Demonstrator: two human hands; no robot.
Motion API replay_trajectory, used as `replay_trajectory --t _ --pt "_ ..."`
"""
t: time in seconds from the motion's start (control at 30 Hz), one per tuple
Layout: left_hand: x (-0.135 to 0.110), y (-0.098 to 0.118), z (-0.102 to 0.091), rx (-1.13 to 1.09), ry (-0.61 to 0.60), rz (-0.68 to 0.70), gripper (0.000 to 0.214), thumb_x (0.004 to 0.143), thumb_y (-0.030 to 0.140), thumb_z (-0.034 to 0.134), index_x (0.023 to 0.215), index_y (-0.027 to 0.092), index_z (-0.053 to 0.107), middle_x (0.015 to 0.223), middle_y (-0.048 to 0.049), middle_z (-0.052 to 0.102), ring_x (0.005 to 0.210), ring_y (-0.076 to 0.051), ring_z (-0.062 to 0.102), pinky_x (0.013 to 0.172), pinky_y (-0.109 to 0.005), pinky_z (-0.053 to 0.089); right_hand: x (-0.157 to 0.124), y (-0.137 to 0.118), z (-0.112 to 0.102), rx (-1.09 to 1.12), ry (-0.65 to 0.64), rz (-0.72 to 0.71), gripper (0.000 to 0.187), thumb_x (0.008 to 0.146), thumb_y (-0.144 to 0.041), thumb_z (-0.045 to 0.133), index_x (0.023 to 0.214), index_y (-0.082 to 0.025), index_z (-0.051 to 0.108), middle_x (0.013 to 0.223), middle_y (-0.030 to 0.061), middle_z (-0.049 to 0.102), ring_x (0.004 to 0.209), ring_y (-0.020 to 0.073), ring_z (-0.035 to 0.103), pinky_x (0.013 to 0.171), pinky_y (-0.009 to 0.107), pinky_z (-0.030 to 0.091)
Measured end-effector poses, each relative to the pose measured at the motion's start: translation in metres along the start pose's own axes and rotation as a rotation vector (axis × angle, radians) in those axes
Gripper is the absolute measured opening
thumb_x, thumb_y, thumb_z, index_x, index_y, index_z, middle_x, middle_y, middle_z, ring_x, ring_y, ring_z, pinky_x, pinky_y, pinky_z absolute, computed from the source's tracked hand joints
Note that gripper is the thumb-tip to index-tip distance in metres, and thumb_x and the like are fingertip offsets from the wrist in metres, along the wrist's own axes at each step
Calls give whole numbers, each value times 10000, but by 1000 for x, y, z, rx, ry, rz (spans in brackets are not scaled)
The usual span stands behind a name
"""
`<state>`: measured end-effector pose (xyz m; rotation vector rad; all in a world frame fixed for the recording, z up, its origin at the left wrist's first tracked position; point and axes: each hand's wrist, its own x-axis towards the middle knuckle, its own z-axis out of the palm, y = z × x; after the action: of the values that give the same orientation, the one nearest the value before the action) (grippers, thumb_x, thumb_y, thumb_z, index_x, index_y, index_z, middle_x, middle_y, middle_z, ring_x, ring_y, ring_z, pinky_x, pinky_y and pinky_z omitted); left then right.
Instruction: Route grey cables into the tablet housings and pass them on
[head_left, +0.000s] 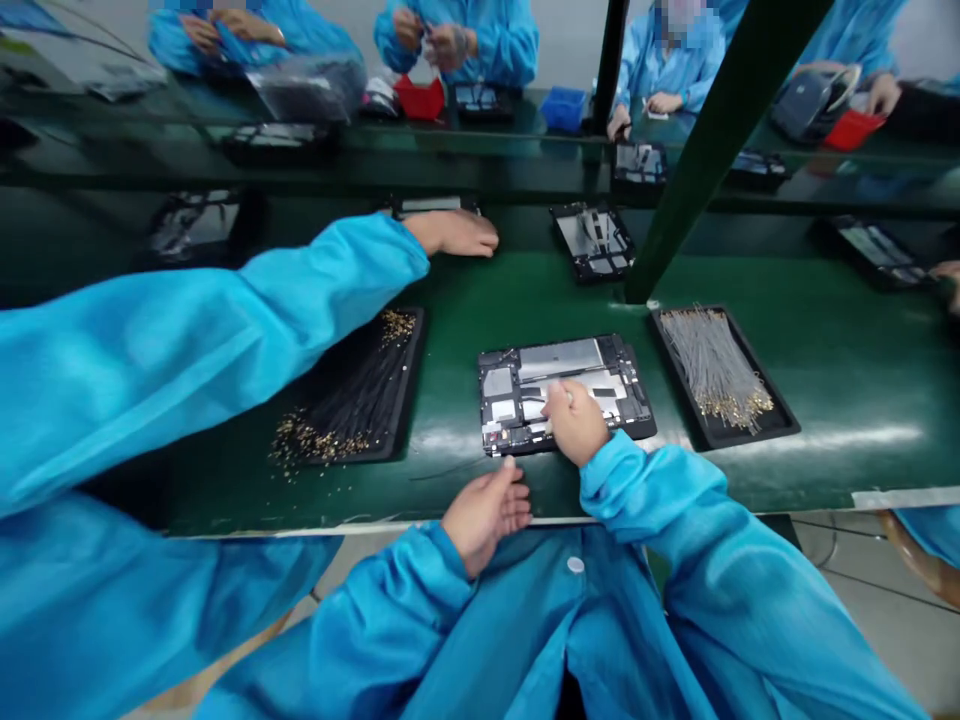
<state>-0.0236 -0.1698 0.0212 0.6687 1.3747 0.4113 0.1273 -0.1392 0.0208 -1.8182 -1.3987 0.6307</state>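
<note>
- room: a shared assembly line, with a glossy green table (825, 370) and co-workers in blue smocks (454, 40) along its far side; a green upright post (720, 150) stands at 1 o'clock.
- co-worker's arm (225, 320) enters from 9 o'clock, its hand (450, 233) lying flat on the table at 11 o'clock; not the wearer's own.
- main item: an open tablet housing (559, 358) lies flat at 12 o'clock, just ahead of the wearer's chest, with its black frame and silver shield plates exposed.
- long axis of the housing runs roughly side to side, tilted slightly.
- right hand (574, 420): nearer of the two, resting on the housing's lower right area; grip is closed down, fingers bunched, and whether anything is held is hidden by the fingers.
- left hand (484, 515): at the table's front edge, just below the housing's lower edge at 6 o'clock; grip is open and holds nothing visible.
- tray of black cables with gold ends (345, 390) lies at 10 o'clock from the left hand, with loose gold ends spilling along its lower part.
- tray of grey wire bundles with gold ends (712, 365) lies at 2 o'clock from the right hand, well clear of the housing.
</note>
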Motion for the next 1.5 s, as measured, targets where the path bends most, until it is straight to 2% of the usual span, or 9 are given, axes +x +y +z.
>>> replay_trajectory --t 0.07,0.13,0.43,0.57,0.73,1.0,1.2,1.4,1.5 --pt "5 3 3 -337 91 -103 277 837 386 413 760 134 495 615 -26 535 491 -94 527 520 -235 475 2 4 0 149 42 123 395 853 -501 263 768 -216 522 577 -16 589 573 143 581 566 248 420" --pt "11 6 6 -487 186 -76 256 841 357 420 722 136 468 594 -10 515 474 -79 520 504 -211 468 3 6 1 243 60 167 422 830 -553 275 826 -212 524 582 -26 583 556 135 581 559 247 430" --pt "13 15 -8 -438 362 183 70 752 197 517 801 166 478 636 38 502 460 -49 499 410 -146 382 -2 5 5 287 132 267 438 800 -584 317 869 -206 526 566 -26 583 520 139 578 502 248 428" --pt "-6 -3 -14 -237 232 146 196 737 244 545 913 161 524 668 23 537 482 -54 502 398 -143 378 -4 7 6 310 154 254 424 803 -570 334 867 -200 530 569 -19 584 512 137 572 484 239 420" --pt "-19 -27 0 -53 -111 -184 243 730 232 557 947 130 519 597 20 523 413 -70 478 356 -165 361 -4 8 4 323 135 283 425 803 -562 346 882 -189 534 570 -23 592 470 115 554 476 224 418" --pt "-7 -10 16 -148 -104 -162 184 776 191 506 949 131 486 584 30 493 408 -59 477 360 -150 355 4 9 -6 383 -96 360 434 775 -541 423 966 -171 542 515 -24 592 405 122 554 410 224 433" --pt "-5 -8 14 -212 -102 -147 152 782 186 508 927 144 489 599 26 504 426 -60 496 388 -156 396 10 5 -11 145 -293 193 345 839 -382 372 1022 -149 551 629 33 655 442 147 582 410 264 455" --pt "3 -1 12 -240 -134 -118 85 783 156 506 868 157 504 598 28 516 434 -64 493 402 -160 402 25 -13 -2 -64 -440 -60 82 627 -262 653 695 -215 645 657 0 659 605 176 611 622 323 484" --pt "3 -1 8 -184 -124 -121 87 800 138 484 881 164 499 631 23 532 465 -68 519 435 -170 432 26 -27 9 -139 -426 -109 140 535 -218 709 461 -223 590 438 -45 574 442 130 544 474 235 449"
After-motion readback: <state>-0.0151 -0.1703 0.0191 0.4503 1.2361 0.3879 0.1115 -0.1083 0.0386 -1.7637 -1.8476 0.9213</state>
